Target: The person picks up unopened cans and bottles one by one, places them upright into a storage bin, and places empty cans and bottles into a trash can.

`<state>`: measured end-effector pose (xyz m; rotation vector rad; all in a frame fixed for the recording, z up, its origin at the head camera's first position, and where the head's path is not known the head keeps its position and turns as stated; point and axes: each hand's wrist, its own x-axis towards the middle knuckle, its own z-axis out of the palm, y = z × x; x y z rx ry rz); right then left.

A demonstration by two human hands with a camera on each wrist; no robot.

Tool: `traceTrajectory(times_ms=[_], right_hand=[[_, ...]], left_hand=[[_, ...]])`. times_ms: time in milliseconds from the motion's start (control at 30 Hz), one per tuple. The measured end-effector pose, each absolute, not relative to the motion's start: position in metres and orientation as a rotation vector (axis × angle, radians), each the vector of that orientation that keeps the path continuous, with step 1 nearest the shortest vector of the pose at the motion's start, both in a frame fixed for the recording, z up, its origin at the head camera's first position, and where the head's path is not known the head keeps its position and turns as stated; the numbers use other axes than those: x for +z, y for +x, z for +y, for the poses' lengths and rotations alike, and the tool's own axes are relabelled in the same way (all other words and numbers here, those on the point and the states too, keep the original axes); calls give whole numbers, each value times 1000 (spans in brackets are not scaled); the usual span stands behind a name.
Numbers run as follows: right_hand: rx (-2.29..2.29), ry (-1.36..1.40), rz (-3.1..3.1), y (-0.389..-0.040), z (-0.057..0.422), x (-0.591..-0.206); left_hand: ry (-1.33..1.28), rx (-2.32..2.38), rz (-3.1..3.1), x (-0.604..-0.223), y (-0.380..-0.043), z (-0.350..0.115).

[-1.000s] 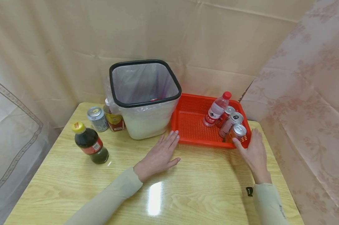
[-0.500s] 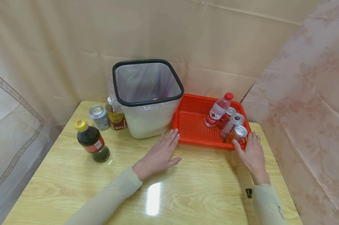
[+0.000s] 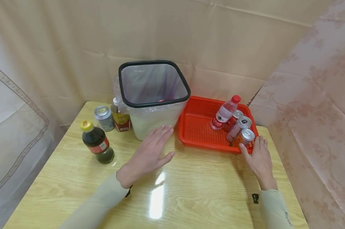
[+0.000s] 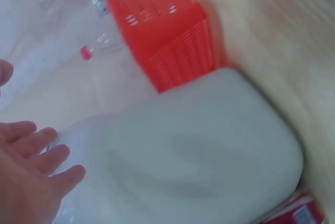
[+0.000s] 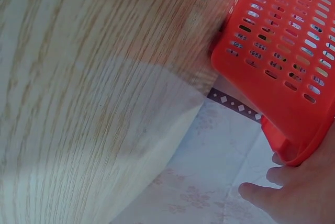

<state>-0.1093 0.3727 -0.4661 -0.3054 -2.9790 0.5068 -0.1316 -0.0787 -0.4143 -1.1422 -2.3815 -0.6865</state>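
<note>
My left hand [image 3: 146, 156] hovers with straight fingers before the pale trash bin [image 3: 144, 119], which has a black rim and a plastic liner. In the left wrist view the fingers spread beside the bin's wall [image 4: 209, 135] and hold nothing. My right hand [image 3: 259, 160] rests at the front right corner of the red plastic basket [image 3: 195, 128], thumb at the front rim and fingers along the right side. Inside the basket, a red-capped water bottle [image 3: 221, 116] leans beside a red can [image 3: 232, 121], a pinkish can [image 3: 236, 130] and an orange can [image 3: 242, 139].
On the left of the wooden table [image 3: 198, 190] stand a yellow-capped bottle of dark drink [image 3: 96, 144], a silver can [image 3: 104, 120] and a white-capped bottle with a yellow and red label [image 3: 121, 120]. A beige curtain [image 3: 84, 38] hangs behind. Something red shows inside the bin.
My left hand has come away from the basket's front left corner, moving left to in front of the bin. The right hand stays at its corner. The head view has shifted slightly.
</note>
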Motion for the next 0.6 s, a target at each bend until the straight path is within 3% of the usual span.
traceTrajectory(times_ms=[600], right_hand=[[504,-333,-3011,-109,371,-464]], left_hand=[[-954,-801,-1898,-352,-115,-137]])
